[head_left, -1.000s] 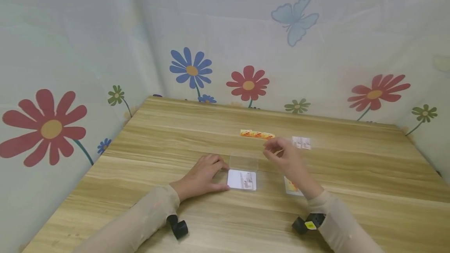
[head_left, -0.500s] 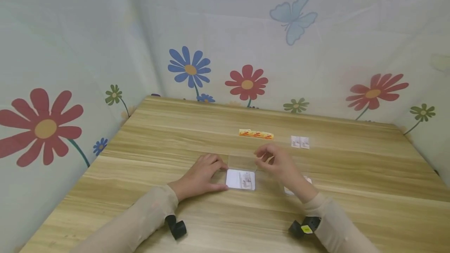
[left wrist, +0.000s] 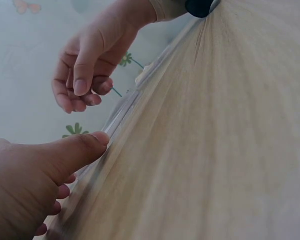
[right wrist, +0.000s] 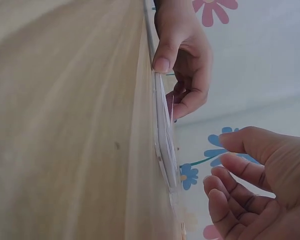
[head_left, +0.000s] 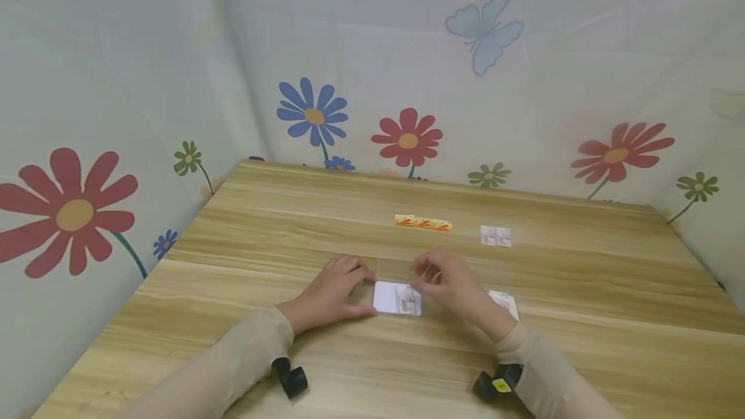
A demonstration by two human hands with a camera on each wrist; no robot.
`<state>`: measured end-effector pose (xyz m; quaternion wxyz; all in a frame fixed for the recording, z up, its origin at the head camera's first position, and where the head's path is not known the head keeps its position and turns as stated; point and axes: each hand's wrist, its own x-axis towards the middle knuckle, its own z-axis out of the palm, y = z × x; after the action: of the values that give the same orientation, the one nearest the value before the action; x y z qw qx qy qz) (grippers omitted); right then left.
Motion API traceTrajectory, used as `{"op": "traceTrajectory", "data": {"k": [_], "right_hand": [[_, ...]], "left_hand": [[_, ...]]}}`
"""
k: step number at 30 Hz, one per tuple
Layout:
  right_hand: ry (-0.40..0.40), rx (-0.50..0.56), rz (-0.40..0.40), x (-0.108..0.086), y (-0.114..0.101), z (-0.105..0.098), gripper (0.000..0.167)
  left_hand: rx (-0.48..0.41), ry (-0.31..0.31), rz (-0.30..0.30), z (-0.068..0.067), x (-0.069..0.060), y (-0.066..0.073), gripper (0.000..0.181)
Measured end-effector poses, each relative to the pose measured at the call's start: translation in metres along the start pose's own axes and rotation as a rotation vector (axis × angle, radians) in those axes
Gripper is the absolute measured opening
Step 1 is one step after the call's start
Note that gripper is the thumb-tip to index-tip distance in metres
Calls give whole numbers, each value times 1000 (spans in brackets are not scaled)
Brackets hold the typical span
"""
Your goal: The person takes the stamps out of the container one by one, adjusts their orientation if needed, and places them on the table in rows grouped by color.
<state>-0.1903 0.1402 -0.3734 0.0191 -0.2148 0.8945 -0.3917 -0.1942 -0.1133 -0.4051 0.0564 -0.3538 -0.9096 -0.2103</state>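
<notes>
A small flat clear case [head_left: 385, 296] lies on the table, with white sheets inside and a grey printed picture [head_left: 409, 301] on its right half. Its transparent lid [head_left: 391, 268] lies folded back behind it. My left hand [head_left: 333, 293] holds the case's left side, thumb at the near corner and fingers at the far one. In the right wrist view, the thin sheets [right wrist: 165, 115] fan up slightly from the case. Above the case's right edge hovers my right hand [head_left: 451, 286], fingers loosely bent; the right wrist view shows nothing between them.
A second flat case with a printed picture [head_left: 505, 302] sits to the right, partly behind my right forearm. Farther back lie a yellow and red strip [head_left: 423, 222] and a pair of small printed pictures [head_left: 496, 236]. A flowered curtain [head_left: 372, 37] hangs behind the wooden table [head_left: 582, 277].
My right hand has moved left and nearer, from near the printed pair to above the case's right edge. The picture on the second case shows differently as the forearm shifts. My left hand stays put.
</notes>
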Motion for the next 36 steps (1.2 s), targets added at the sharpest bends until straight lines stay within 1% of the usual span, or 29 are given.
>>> {"op": "traceTrajectory", "data": {"k": [8,15,21,25,32,36], "right_hand": [[-20,-24,-35,-1,1,5,19],[-29,-82,-9,-3,5,13,18],[-39,-125,-11,-3,7,16,19],[-37,-146,-20,-3,6,17,19],[-27,-172,9,-4,4,20,19],[-15,-200,-2,-3,5,23,18]], "left_hand": [[1,2,3,2,1,-2,46],[3,-4,-6,3,0,-2,46],[10,1,1,5,0,-4,46],[12,10,3,6,1,-5,47],[13,8,7,6,1,-6,47],[18,12,11,7,1,-7,47]]}}
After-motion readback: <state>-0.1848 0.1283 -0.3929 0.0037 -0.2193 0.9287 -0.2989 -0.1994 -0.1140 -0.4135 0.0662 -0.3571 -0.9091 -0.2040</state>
